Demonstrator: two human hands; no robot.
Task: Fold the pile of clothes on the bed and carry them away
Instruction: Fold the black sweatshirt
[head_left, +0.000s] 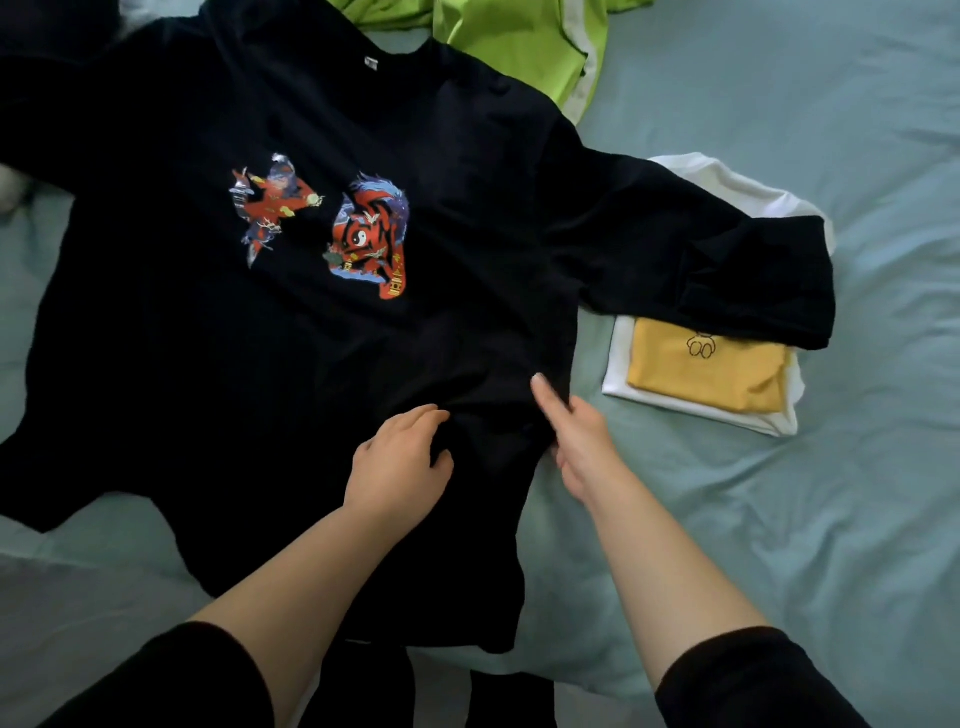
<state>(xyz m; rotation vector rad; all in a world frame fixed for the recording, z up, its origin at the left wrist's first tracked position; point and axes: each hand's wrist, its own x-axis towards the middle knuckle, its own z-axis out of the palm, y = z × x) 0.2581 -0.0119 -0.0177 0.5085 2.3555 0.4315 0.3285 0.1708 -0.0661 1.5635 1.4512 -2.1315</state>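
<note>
Reaching forward from black cuffs with both forearms bare, over the near part of the black T-shirt (208, 364). Curling the left hand (397, 465) down onto the cloth, with a small fold bunched between thumb and fingers. Laying the right hand (579, 441) along the shirt's right side edge, fingers straight and pointing away, thumb hidden under the fabric, so cannot tell whether it grips. Lies spread face up on the pale teal bed sheet (779, 519), hem near, collar far, long axis running away and leaning a little left. Shows a red and blue print (363, 234) on the chest. Drapes one sleeve (701, 249) across a folded yellow garment (701, 374) stacked on a folded white garment (618, 374). Meets a crumpled green garment (519, 47) beyond the collar.
</note>
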